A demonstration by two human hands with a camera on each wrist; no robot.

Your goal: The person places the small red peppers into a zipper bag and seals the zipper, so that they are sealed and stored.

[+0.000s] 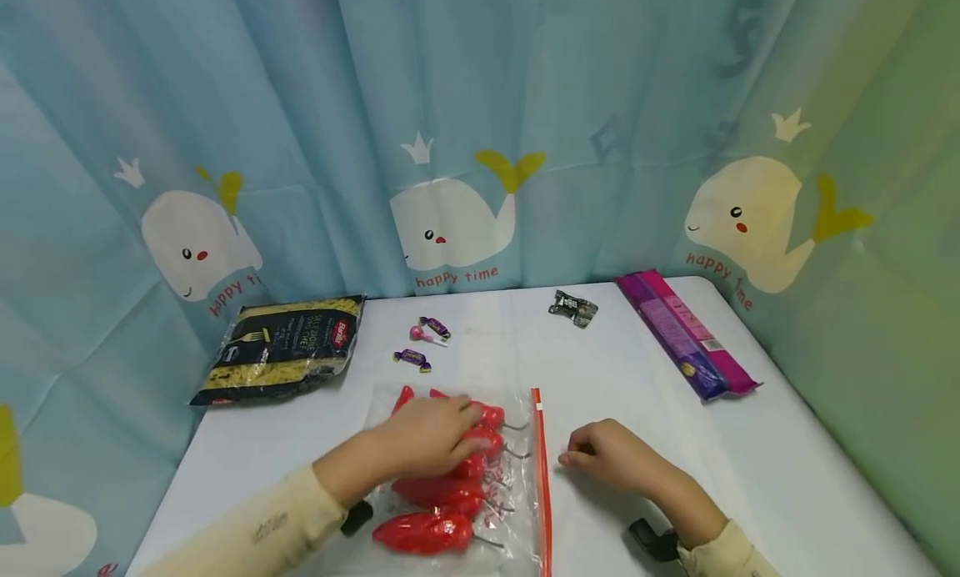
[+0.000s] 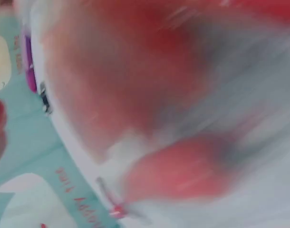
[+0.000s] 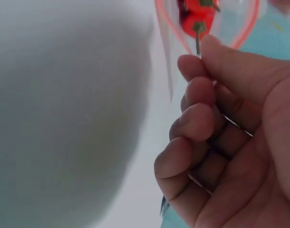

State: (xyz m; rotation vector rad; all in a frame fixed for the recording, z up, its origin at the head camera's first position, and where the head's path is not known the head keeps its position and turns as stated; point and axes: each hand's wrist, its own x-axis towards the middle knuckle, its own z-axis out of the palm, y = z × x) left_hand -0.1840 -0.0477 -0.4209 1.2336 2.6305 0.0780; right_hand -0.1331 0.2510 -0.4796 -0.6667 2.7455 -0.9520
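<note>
A transparent zip bag (image 1: 517,552) with a red zip edge lies on the table. Inside it are several glossy red peppers (image 1: 423,533) with thin dark stems, side by side. My left hand (image 1: 427,435) is on top of the bag's upper part, palm down, with its fingers spread over the peppers. In the left wrist view the peppers (image 2: 183,168) are blurred. Just right of the zip edge, my right hand (image 1: 615,456) hovers near the table, fingers loosely curled and nothing in them. In the right wrist view its thumb (image 3: 245,69) lies against the index fingertip.
A dark pasta packet (image 1: 288,348) lies at the back left. Two purple wrapped candies (image 1: 412,358) and a pink lollipop (image 1: 417,333) are beyond the bag. A black-wrapped candy (image 1: 573,308) and a long purple packet (image 1: 682,331) lie at the back right. A curtain (image 1: 600,143) borders the table.
</note>
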